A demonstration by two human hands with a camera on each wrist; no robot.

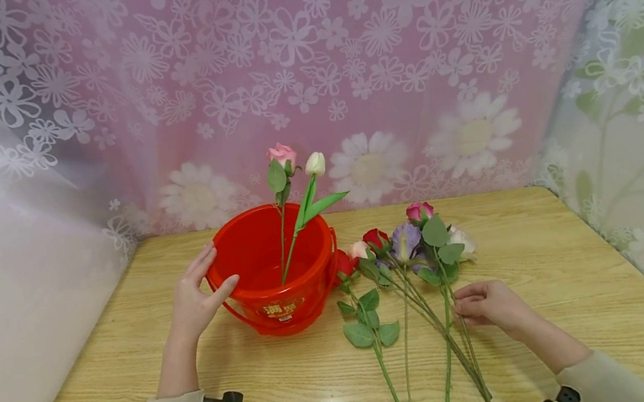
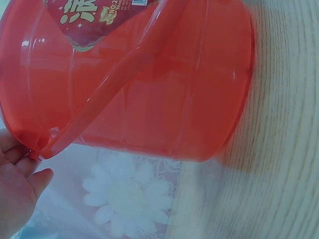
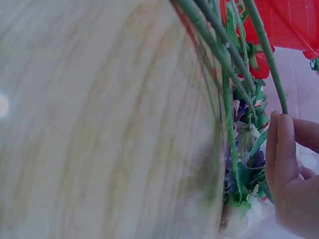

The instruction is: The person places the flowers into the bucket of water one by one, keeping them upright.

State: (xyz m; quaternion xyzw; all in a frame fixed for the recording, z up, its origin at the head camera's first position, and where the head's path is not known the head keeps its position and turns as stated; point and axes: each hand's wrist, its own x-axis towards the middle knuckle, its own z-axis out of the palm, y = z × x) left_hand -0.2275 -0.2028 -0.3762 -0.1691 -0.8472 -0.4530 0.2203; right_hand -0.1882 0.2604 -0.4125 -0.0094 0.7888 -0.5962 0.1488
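A red plastic bucket [image 1: 289, 311] stands upright on the table, with a pink rose [image 1: 281, 156] and a white tulip [image 1: 315, 164] leaning inside it. At its left rim is my left hand [image 1: 197, 298], fingers fairly straight against the edge and thumb spread apart. In the left wrist view this hand [image 2: 20, 184] touches the rim beside the bucket handle [image 2: 114, 82]. My right hand [image 1: 493, 306] pinches the green stem of a deep-pink rose [image 1: 420, 212], which lies among other flowers. In the right wrist view, the fingertips [image 3: 285, 124] meet around that stem [image 3: 266, 50].
Beside the bucket lie red roses [image 1: 376, 239], a purple iris [image 1: 406, 242] and a white flower [image 1: 461, 242], their stems crossing toward the near edge. Leafy sprigs [image 1: 371, 323] lie nearest the bucket. A pink floral curtain [image 1: 299, 57] hangs behind the table [image 1: 557, 248].
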